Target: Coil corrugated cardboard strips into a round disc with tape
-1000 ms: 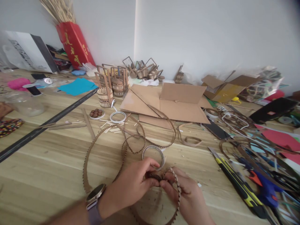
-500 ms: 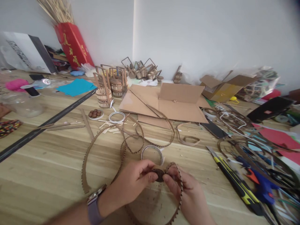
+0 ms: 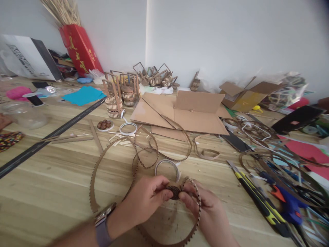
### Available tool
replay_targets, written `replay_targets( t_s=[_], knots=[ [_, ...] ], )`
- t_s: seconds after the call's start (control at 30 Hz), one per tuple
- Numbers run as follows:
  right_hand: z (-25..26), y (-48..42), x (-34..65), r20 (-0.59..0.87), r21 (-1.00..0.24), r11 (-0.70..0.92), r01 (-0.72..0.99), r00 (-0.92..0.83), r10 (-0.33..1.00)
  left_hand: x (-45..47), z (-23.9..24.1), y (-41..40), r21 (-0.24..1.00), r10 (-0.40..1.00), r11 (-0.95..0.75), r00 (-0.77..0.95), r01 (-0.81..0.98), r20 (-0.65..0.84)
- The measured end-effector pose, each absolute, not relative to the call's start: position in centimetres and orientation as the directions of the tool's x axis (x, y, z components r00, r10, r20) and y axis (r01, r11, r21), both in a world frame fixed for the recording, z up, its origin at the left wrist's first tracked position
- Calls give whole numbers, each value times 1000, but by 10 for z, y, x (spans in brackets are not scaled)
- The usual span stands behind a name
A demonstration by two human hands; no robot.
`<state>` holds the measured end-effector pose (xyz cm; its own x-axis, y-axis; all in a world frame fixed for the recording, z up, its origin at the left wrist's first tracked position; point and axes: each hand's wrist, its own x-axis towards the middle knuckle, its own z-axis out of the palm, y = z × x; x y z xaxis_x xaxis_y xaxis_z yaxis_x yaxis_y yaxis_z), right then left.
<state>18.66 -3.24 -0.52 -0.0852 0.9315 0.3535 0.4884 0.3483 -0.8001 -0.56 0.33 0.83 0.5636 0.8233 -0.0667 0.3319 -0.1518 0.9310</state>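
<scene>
Between my hands, a long brown cardboard strip with a toothed edge is wound at one end into a small dark coil. My left hand, with a watch on its wrist, pinches the coil from the left. On the right, my right hand pinches the coil's other side and the strip where it feeds in. The strip loops down below my hands and also spreads leftward across the table in wide curls. Just beyond my fingers lies a roll of tape.
A yellow-black utility knife and a blue glue gun lie at right among brown strips. Flattened cardboard, small lidded baskets, a white tape ring and a dish of brown beads stand farther back.
Hardly anything differs. The coil has turned very slightly between my fingers, and both hands keep their place.
</scene>
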Motion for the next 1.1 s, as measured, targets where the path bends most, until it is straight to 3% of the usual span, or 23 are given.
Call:
replay_targets(
  t_s=[0.37, 0.73, 0.87, 1.1],
  knots=[
    [-4, -31, 197, 235, -794, 328, 512, -240, 942, -4, 6, -1, 859, 807, -257, 587, 443, -61],
    [-2, -29, 193, 285, -723, 412, 555, -303, 909, -6, 11, 3, 814, 749, -352, 661, 463, -52],
    [-3, -31, 191, 372, -697, 451, 557, -257, 892, -6, 11, 2, 859, 791, -264, 608, 440, -68],
    [-5, -33, 192, 412, -670, 433, 603, -183, 893, -5, 10, 3, 980, 775, -2, 619, 199, -124]
  ],
)
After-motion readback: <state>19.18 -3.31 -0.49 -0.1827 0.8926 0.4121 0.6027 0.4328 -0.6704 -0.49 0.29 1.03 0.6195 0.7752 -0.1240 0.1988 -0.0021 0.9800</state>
